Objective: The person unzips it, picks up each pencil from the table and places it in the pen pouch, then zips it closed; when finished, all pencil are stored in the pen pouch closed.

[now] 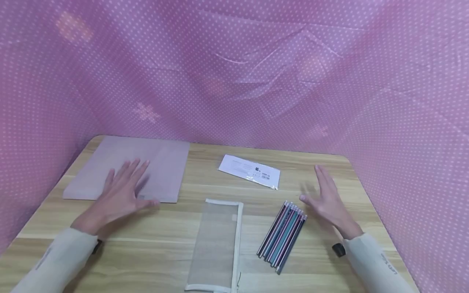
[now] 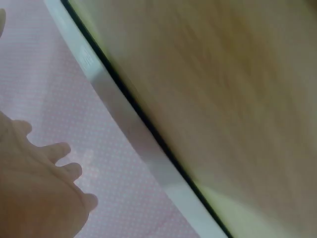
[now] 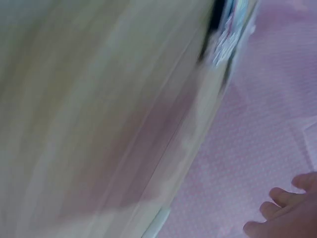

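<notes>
My left hand (image 1: 120,194) is spread over the near part of a flat, pale lilac slab-like case (image 1: 165,160) at the table's back left, its fingers apart and holding nothing. In the left wrist view the case's pale side edge (image 2: 119,101) runs diagonally past the hand. To the right of a row of pencils (image 1: 283,236), my right hand (image 1: 329,202) has straight fingers and an empty grasp. The pencils lie side by side, dark, teal and pinkish; a blurred end of them (image 3: 227,44) appears in the right wrist view.
Between the hands lies a flat mesh zip pouch (image 1: 214,244) with white edging. Behind it, a white printed packet (image 1: 250,171) in shiny wrap lies at an angle. The wood-grain table (image 1: 161,252) is bordered by a pink dotted cloth (image 1: 256,81) at the back and sides.
</notes>
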Action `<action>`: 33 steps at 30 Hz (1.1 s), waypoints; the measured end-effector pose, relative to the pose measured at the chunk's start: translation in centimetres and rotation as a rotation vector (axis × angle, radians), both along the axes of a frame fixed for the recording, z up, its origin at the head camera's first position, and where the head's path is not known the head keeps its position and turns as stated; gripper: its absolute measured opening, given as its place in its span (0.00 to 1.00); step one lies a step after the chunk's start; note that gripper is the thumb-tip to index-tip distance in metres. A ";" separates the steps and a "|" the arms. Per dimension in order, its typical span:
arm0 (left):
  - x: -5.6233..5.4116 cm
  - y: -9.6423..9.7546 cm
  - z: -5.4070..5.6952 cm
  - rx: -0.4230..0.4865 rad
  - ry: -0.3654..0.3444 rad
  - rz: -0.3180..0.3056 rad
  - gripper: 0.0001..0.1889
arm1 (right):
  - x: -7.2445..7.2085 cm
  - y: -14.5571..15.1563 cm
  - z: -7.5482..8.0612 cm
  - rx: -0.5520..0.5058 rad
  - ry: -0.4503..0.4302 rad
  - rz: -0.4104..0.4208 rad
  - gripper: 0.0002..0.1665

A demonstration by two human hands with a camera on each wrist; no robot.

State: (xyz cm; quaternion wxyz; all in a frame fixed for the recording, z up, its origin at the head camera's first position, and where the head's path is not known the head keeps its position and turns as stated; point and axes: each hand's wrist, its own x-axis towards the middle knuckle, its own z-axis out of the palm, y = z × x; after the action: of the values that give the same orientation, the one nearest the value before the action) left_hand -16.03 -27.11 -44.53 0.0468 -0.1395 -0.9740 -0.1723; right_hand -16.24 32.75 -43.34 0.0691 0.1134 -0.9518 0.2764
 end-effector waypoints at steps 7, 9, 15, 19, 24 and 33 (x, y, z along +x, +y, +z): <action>1.1 1.8 0.3 0.096 0.007 -0.069 0.66 | 1.1 -2.4 0.6 -0.178 -0.004 0.005 0.65; 1.4 2.6 0.4 0.121 0.006 -0.082 0.67 | 1.5 -3.1 0.7 -0.223 0.009 0.027 0.64; 2.3 5.3 0.6 0.145 0.014 -0.158 0.68 | 3.0 -5.0 0.9 -0.312 0.010 0.084 0.61; 3.4 7.2 0.7 0.136 -0.003 -0.201 0.69 | 4.2 -6.6 1.2 -0.308 0.011 0.138 0.60; 5.2 9.8 0.6 0.096 -0.056 -0.236 0.70 | 5.8 -8.7 1.2 -0.252 0.007 0.244 0.61; 8.3 13.1 -0.1 0.063 -0.044 -0.336 0.68 | 8.9 -11.9 0.3 -0.139 0.066 0.406 0.58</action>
State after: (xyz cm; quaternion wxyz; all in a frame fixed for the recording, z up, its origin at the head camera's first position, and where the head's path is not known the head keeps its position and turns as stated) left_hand -7.73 -14.05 -44.63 0.0005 -0.2950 -0.9319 -0.2111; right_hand -7.39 20.88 -43.04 0.0507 0.3066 -0.8853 0.3460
